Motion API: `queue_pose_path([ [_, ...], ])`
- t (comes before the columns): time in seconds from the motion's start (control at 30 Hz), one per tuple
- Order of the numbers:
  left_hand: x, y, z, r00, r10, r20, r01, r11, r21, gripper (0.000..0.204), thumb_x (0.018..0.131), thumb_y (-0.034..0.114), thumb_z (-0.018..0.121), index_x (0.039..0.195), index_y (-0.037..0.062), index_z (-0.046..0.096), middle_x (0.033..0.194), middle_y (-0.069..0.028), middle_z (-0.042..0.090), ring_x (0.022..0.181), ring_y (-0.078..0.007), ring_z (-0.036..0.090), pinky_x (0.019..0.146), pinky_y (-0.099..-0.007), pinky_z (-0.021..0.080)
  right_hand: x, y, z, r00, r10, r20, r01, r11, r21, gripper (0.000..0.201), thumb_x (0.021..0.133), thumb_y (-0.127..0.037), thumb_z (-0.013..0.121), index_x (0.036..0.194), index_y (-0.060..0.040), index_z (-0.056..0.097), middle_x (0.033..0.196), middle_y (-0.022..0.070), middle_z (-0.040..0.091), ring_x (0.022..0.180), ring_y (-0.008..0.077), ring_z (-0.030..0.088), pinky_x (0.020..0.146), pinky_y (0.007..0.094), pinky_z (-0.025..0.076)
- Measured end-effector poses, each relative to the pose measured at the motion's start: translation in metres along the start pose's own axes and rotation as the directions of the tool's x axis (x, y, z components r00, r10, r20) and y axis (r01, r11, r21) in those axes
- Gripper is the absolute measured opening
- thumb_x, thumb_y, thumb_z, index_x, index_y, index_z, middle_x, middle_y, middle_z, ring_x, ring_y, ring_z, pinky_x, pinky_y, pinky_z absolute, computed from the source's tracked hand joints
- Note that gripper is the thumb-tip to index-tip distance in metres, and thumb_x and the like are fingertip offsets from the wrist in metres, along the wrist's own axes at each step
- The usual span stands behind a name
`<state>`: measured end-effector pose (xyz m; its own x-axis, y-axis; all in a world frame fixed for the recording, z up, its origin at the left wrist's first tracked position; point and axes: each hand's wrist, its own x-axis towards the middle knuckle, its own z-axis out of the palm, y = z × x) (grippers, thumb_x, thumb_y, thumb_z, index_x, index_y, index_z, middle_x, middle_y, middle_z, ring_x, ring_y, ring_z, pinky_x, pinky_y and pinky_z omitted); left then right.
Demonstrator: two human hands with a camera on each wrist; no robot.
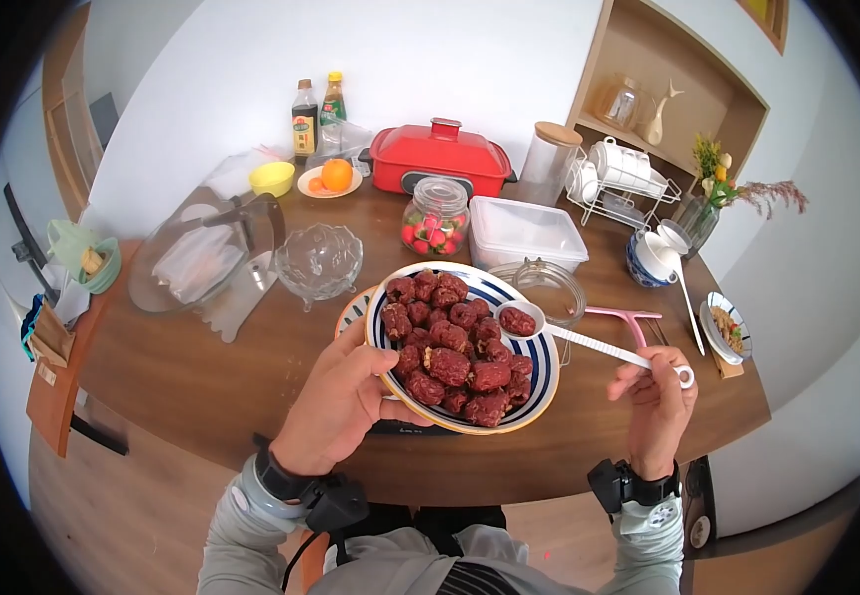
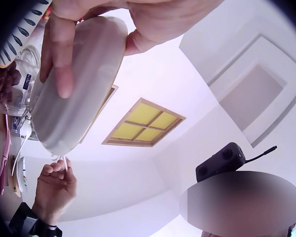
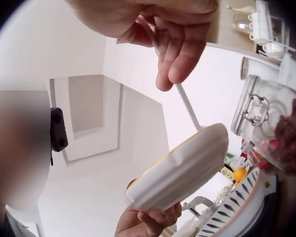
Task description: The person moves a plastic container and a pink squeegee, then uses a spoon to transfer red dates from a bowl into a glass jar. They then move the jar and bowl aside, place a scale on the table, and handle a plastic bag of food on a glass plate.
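Your left hand (image 1: 333,405) is gripping the striped bowl (image 1: 546,369) at its left side, the thumb lying over the rim and fingers supporting it from beneath. You are holding the bowl above the wooden table (image 1: 202,397), tilted, and it is carrying a heap of wrinkled dark red dates (image 1: 448,365). Your right hand (image 1: 654,405) is pinching the white spoon (image 1: 604,347) near the looped end of its handle, thumb and fingers closing together on it. The spoon's head is hovering over the bowl's right side, holding one dark red piece (image 1: 517,320). Beyond the bowl, a clamp-top glass jar (image 1: 577,297), a lidded jar of red pieces (image 1: 436,236) and a clear plastic box (image 1: 527,234) are standing on the table, with a scalloped glass bowl (image 1: 319,264) to the left. A pink tool (image 1: 631,317) is lying near the spoon's handle.
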<state>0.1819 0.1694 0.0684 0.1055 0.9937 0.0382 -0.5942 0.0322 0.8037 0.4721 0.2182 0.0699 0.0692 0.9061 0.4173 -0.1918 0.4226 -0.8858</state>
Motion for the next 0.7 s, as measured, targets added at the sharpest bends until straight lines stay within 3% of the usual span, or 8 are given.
queue_pose_path([
  [0.17, 0.003, -0.002, 0.001, 1.0, 0.018, 0.012, -0.018, 1.0, 0.0, 0.052, 0.086, 0.012, 0.046, 0.134, 0.0047, 0.029, 0.125, -0.0121, 0.047, 0.102, -0.0235, 0.059, 0.07, -0.0388, 0.059, 0.01, -0.001, -0.001, 0.994, -0.003, -0.108, 0.012, 0.996, 0.084, 0.021, 0.093, -0.017, 0.045, 0.092, 0.0014, 0.056, 0.072, 0.0127, 0.064, 0.057, 0.0189, 0.062, 0.053, 0.0275, 0.05],
  [0.33, 0.004, -0.005, 0.002, 1.0, 0.014, 0.002, -0.014, 1.0, -0.005, 0.048, 0.086, 0.011, 0.045, 0.132, 0.0039, 0.032, 0.124, -0.0122, 0.048, 0.102, -0.0232, 0.059, 0.07, -0.0389, 0.059, 0.029, -0.003, -0.013, 0.973, -0.163, -0.163, 0.156, 0.986, -0.055, 0.021, 0.094, -0.016, 0.049, 0.097, 0.0032, 0.057, 0.078, 0.0115, 0.064, 0.062, 0.0166, 0.063, 0.058, 0.0256, 0.049],
  [0.43, 0.004, -0.004, 0.0, 1.0, 0.007, 0.003, -0.007, 1.0, -0.011, 0.047, 0.086, 0.01, 0.044, 0.131, 0.0035, 0.033, 0.123, -0.0123, 0.049, 0.101, -0.0232, 0.06, 0.071, -0.0393, 0.059, 0.028, -0.001, -0.014, 0.973, -0.23, -0.009, 0.213, 0.912, -0.351, 0.019, 0.093, -0.012, 0.051, 0.097, 0.0046, 0.06, 0.081, 0.0123, 0.065, 0.067, 0.0165, 0.064, 0.064, 0.0255, 0.05],
  [0.53, 0.003, -0.004, -0.001, 1.0, -0.004, 0.005, 0.004, 1.0, -0.011, 0.046, 0.086, 0.01, 0.044, 0.13, 0.0029, 0.034, 0.123, -0.0123, 0.05, 0.1, -0.0235, 0.06, 0.071, -0.0399, 0.059, 0.028, -0.005, -0.016, 0.968, -0.158, 0.192, 0.233, 0.847, -0.478, 0.017, 0.09, -0.008, 0.055, 0.097, 0.005, 0.063, 0.083, 0.0134, 0.066, 0.072, 0.0179, 0.065, 0.069, 0.0258, 0.05],
  [0.63, 0.003, -0.005, -0.002, 1.0, -0.024, 0.004, 0.024, 1.0, -0.018, 0.048, 0.085, 0.008, 0.044, 0.131, 0.0022, 0.033, 0.122, -0.0123, 0.051, 0.099, -0.0237, 0.061, 0.072, -0.0413, 0.058, 0.024, -0.023, -0.005, 0.916, -0.3, 0.266, 0.399, 0.742, -0.539, 0.016, 0.088, -0.008, 0.057, 0.094, 0.0051, 0.065, 0.083, 0.0146, 0.066, 0.076, 0.0196, 0.065, 0.07, 0.0266, 0.05],
  [0.7, 0.004, -0.005, -0.004, 0.999, -0.036, 0.008, 0.037, 0.999, -0.028, 0.05, 0.084, 0.007, 0.044, 0.132, 0.0017, 0.033, 0.121, -0.0124, 0.052, 0.099, -0.0235, 0.061, 0.073, -0.042, 0.058, 0.021, -0.028, -0.002, 0.897, -0.301, 0.323, 0.414, 0.826, -0.382, 0.015, 0.086, -0.006, 0.058, 0.094, 0.0052, 0.065, 0.083, 0.0152, 0.067, 0.076, 0.0209, 0.065, 0.07, 0.0277, 0.05],
])
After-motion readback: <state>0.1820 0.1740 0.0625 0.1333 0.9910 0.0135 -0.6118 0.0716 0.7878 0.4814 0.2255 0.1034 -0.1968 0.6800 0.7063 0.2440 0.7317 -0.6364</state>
